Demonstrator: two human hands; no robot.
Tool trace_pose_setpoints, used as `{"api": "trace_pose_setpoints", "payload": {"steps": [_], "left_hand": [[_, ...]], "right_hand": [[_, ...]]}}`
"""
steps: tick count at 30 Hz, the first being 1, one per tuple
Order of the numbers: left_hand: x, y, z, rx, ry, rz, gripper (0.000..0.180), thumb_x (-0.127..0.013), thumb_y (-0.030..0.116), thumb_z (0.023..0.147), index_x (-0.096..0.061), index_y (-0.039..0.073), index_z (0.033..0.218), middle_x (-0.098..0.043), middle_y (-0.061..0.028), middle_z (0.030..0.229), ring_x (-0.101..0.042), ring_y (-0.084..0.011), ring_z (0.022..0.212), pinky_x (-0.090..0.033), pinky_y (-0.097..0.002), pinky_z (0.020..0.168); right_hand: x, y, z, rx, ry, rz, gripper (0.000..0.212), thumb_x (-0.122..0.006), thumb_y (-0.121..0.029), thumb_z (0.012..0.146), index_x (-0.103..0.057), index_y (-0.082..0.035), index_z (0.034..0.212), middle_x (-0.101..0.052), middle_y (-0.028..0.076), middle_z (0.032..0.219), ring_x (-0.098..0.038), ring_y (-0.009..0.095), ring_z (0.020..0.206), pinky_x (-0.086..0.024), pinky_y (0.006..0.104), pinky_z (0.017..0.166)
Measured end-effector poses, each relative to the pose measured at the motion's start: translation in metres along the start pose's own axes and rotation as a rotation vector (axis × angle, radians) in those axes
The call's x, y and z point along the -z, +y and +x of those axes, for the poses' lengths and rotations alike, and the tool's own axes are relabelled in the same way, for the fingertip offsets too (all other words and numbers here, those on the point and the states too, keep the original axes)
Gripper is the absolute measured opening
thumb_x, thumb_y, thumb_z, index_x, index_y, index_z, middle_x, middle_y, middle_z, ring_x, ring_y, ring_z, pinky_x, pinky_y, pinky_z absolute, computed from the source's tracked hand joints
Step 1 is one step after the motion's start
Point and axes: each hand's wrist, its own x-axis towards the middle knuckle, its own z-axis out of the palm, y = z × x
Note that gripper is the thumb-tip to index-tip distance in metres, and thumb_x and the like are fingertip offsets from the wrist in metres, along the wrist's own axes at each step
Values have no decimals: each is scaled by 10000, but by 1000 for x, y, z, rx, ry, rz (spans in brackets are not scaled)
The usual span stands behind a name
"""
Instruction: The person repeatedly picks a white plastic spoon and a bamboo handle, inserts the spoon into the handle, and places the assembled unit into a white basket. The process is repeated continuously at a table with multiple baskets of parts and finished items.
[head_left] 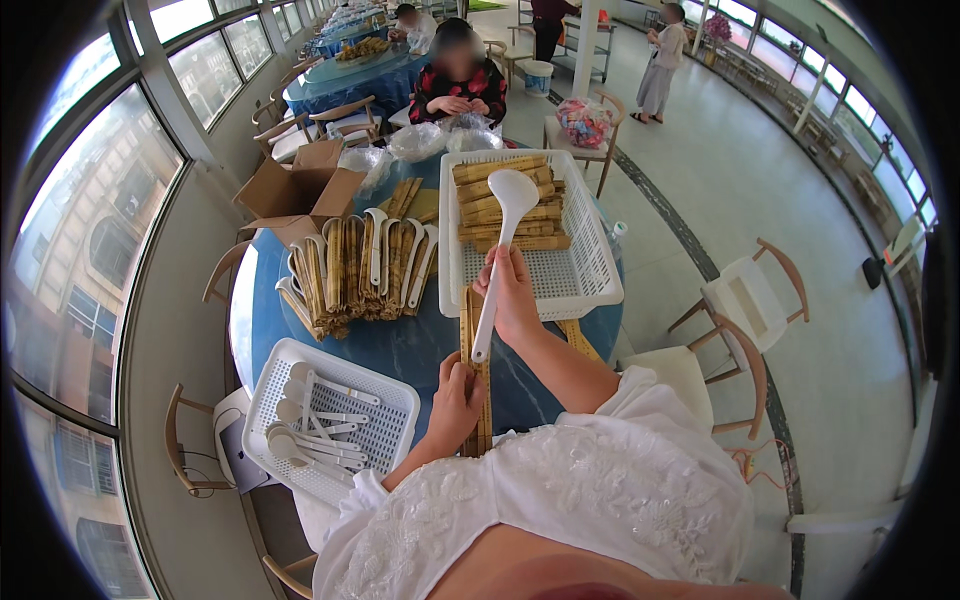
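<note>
A white ladle [514, 195] stands upright in my right hand [512, 298], bowl at the top, fingers closed on its handle. Below and beside the handle runs a long, flat yellow-brown strip [479, 405] with a printed look. My left hand [456, 405] is closed on the strip's edge, near the handle's lower end; its fingertips are partly hidden. Just beyond my right hand is a white perforated basket [590, 285] with stacked yellow-brown bundles [545, 222]. Several loose white ladles [318, 440] lie in another white basket [402, 385] near my left forearm.
On the blue-covered table [425, 345], a heap of yellow-brown strips with white ladles [375, 250] lies left of centre. Behind it are an open cardboard box [300, 190] and clear plastic bags [415, 142]. A person [455, 90] sits opposite. Chairs [745, 300] stand at right.
</note>
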Motion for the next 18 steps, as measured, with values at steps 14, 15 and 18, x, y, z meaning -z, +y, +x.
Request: {"api": "trace_pose_setpoints", "payload": {"steps": [14, 15, 18], "left_hand": [[0, 2, -8, -46, 44, -124, 92, -534, 9, 894, -449, 6, 929, -422, -269, 1229, -424, -434, 1177, -473, -407, 753], [-2, -1, -8, -74, 70, -104, 88, -530, 5, 895, -450, 6, 931, -401, -255, 1251, -468, -366, 1040, -470, -371, 714], [-8, -9, -5, -131, 138, -54, 83, -523, -8, 897, -452, 5, 937, -359, -223, 1288, -557, -232, 770, -468, -299, 639]], "right_hand": [[-12, 14, -14, -42, -170, -99, 240, -432, -312, 998, -406, -109, 873, -377, -33, 699, -317, 46, 499, -293, 209, 462], [-10, 15, -15, -63, -178, -86, 235, -426, -310, 1000, -409, -107, 883, -382, -28, 703, -329, 47, 507, -300, 210, 467], [-15, 12, -12, -122, -148, -152, 243, -446, -300, 994, -406, -98, 865, -408, -14, 703, -362, 59, 505, -320, 218, 458]]}}
